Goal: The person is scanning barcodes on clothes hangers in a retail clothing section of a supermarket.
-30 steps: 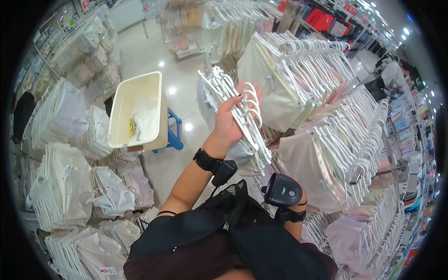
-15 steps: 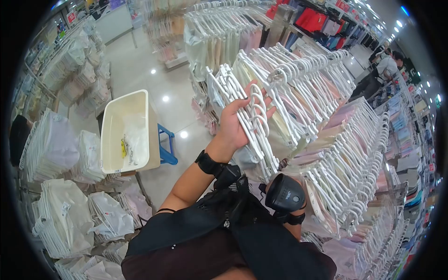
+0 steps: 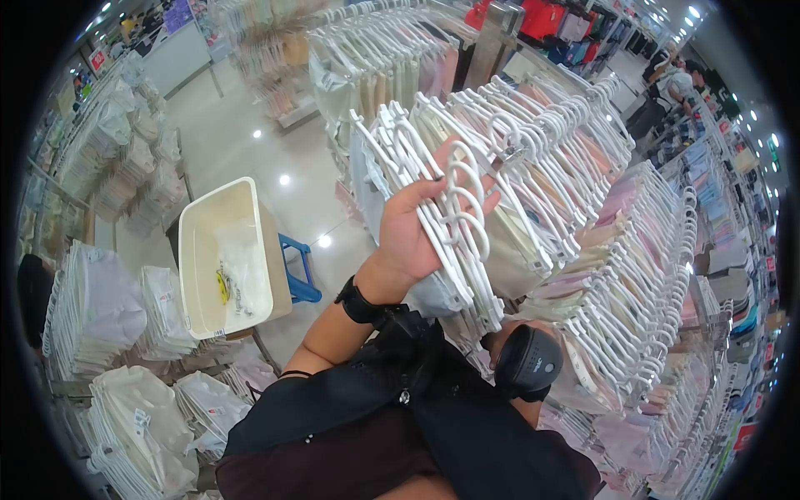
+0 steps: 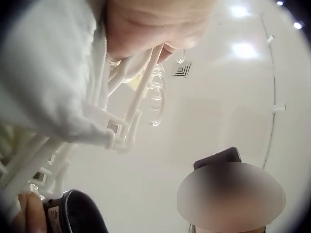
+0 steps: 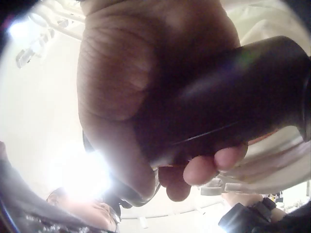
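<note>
Chrome garment rail (image 3: 512, 154) packed with pastel clothes (image 3: 512, 250); cream tub (image 3: 196, 250), blue stool (image 3: 305, 291) showing past right edge; white hanger bunch (image 3: 454, 262) beside rail's near end, left hand (image 3: 408, 233) gripping, fingers curled round it; right hand (image 5: 124, 77) in play, fingers wrapping black scanner (image 3: 528, 360).

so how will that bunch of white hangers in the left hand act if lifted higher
The white hangers should feel stiff, since they look like straight, moulded plastic. The attached cloth will probably flop, as it hangs in soft folds. Their hooks may snag, because the left hand bunches them closely.
</note>
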Demonstrator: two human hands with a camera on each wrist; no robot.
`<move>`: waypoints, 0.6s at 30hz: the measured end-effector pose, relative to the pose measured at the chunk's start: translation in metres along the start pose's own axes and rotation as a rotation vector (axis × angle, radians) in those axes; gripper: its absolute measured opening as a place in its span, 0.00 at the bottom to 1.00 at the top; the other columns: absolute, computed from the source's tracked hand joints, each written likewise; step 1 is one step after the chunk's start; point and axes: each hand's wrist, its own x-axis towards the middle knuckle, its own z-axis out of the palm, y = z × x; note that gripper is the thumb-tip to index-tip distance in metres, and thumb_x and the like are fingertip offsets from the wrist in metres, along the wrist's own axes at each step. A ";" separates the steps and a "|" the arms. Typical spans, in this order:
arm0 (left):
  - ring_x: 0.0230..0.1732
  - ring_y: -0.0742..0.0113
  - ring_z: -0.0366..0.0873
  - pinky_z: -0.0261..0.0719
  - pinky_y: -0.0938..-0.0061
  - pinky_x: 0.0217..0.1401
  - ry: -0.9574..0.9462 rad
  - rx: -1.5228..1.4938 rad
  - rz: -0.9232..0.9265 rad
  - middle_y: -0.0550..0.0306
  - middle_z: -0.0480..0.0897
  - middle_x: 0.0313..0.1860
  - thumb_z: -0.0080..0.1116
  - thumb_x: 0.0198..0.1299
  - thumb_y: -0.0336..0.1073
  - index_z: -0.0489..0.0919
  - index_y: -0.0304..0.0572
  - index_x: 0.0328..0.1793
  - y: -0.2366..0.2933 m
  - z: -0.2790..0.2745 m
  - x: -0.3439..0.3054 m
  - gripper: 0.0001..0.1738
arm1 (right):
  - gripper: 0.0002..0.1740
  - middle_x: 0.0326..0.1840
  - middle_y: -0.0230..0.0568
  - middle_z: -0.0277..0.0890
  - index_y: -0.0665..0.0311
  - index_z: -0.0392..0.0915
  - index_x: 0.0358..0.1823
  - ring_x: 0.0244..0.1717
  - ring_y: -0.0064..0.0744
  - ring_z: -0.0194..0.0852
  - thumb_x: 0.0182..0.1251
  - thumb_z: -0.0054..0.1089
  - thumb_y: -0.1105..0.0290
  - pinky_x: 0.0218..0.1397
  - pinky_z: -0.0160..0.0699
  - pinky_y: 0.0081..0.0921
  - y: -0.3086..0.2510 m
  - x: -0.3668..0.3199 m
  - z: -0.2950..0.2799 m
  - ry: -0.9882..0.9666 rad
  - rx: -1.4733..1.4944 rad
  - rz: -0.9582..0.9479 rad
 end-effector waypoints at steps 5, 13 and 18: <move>0.68 0.41 0.48 0.44 0.46 0.70 -0.063 -0.002 -0.011 0.38 0.54 0.66 0.40 0.52 0.35 0.49 0.35 0.68 0.040 -0.003 0.001 0.35 | 0.36 0.41 0.44 0.74 0.72 0.69 0.47 0.41 0.29 0.71 0.35 0.72 0.62 0.48 0.68 0.25 -0.026 0.086 -0.025 0.045 0.007 0.038; 0.17 0.76 0.56 0.63 0.78 0.16 -0.088 -0.255 -0.310 0.59 0.61 0.25 0.36 0.64 0.39 0.66 0.28 0.50 0.137 -0.038 -0.043 0.19 | 0.34 0.38 0.45 0.75 0.73 0.70 0.45 0.38 0.31 0.72 0.36 0.70 0.60 0.46 0.68 0.25 -0.009 0.087 0.063 -0.076 -0.064 -0.001; 0.13 0.74 0.57 0.61 0.79 0.10 -0.103 -0.405 -0.315 0.57 0.61 0.21 0.33 0.65 0.37 0.62 0.33 0.40 0.171 -0.036 -0.074 0.12 | 0.25 0.35 0.46 0.76 0.72 0.72 0.41 0.36 0.34 0.74 0.40 0.66 0.66 0.44 0.70 0.27 -0.003 0.136 0.098 -0.294 -0.348 -0.088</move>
